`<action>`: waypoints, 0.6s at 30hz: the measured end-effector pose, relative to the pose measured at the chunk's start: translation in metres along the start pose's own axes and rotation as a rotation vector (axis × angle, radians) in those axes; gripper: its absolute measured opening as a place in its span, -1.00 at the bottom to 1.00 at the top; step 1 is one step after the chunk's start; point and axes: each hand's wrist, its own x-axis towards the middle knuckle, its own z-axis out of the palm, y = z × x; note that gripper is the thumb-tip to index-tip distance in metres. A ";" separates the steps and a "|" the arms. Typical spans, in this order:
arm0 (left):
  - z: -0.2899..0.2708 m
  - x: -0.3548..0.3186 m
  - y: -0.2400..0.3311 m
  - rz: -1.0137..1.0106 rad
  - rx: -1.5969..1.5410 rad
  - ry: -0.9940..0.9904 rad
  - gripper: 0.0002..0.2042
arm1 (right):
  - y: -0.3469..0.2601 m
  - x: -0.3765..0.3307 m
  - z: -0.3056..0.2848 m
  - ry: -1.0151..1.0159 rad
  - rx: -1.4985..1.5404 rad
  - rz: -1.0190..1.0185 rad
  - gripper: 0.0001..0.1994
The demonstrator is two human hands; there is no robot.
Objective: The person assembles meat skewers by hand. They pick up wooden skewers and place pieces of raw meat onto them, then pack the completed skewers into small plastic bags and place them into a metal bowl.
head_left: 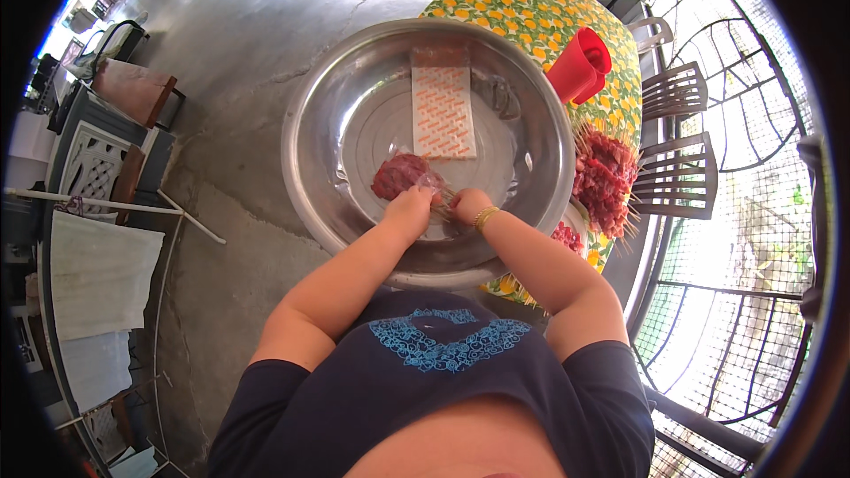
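Both hands met over the near inner wall of a large steel basin (pixel 310 115), almost touching each other. The left hand (pixel 409 211) was curled with its fingers closed on a lump of raw red meat (pixel 398 173), which lay just beyond its fingertips on the basin's floor, partly under a bit of clear plastic film (pixel 431 181). The right hand (pixel 467 205), a gold bracelet (pixel 484 217) at its wrist, sat just to the right of the left one with its fingers bent inward; it seemed to pinch a thin wooden skewer (pixel 445 198) that ran between the two hands toward the meat, though how firmly it gripped could not be told. Farther beyond both hands, well apart from them, a flat white packet with an orange pattern (pixel 443 111) lay on the basin's floor. To the right of the right hand, outside the basin's rim, a heap of meat already threaded on skewers (pixel 604 179) rested on a plate, and beyond that heap a red plastic cup (pixel 580 65) lay tilted on a table covered with a yellow and green flowered cloth (pixel 513 0). Farther right of the hands stood slatted chairs (pixel 677 177) beside a wire fence. To the left of the left hand, the bare concrete floor (pixel 221 239) spread away from the basin.
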 end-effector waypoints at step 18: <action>0.007 0.005 0.003 -0.269 0.118 -0.332 -0.69 | -0.037 0.006 -0.036 0.308 -0.449 -0.505 -0.77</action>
